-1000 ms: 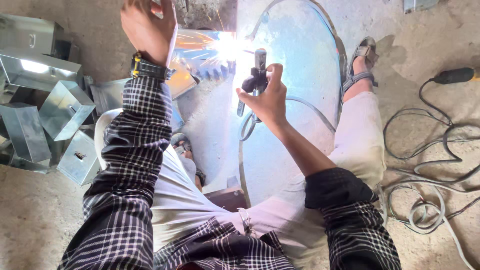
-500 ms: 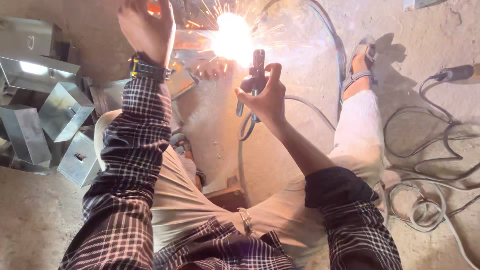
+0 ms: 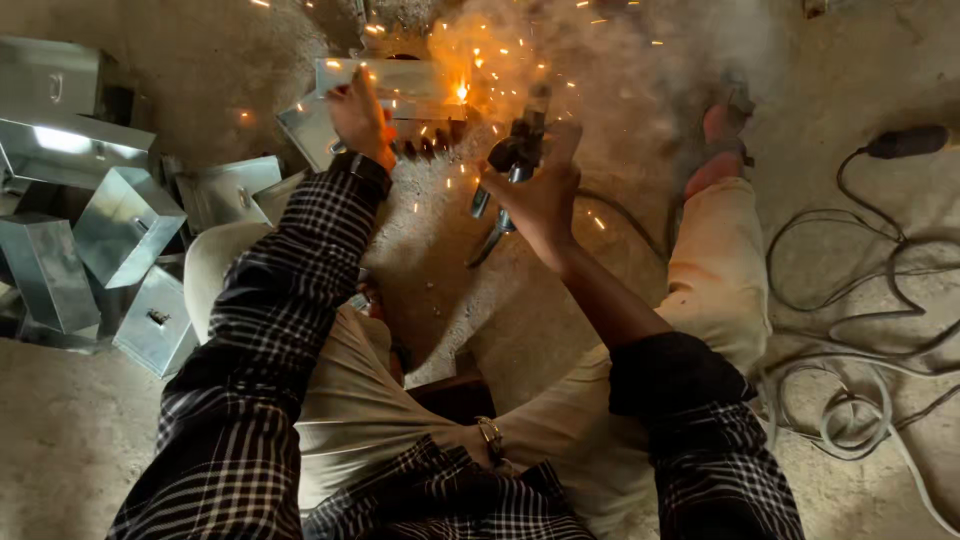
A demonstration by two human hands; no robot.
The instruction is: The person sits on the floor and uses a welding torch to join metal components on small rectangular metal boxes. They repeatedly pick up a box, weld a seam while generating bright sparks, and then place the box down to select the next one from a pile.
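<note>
My left hand (image 3: 358,118) rests on a shiny sheet-metal box (image 3: 385,82) on the floor ahead and steadies its near edge. My right hand (image 3: 540,185) grips a dark welding electrode holder (image 3: 512,158), its tip aimed at the box. A small orange glow (image 3: 462,92) with flying sparks and smoke sits at the box's right end. Both forearms wear checked sleeves; I sit with knees apart in pale trousers.
Several galvanized metal boxes (image 3: 95,235) are piled at the left. Loose grey and black cables (image 3: 860,330) coil on the concrete floor at the right, with a dark plug (image 3: 905,140) at the upper right. My sandalled right foot (image 3: 722,135) lies beyond the smoke.
The bright welding arc has faded to a small glow with scattered sparks and smoke. Both hands stay at the box, the left one now lower on its edge.
</note>
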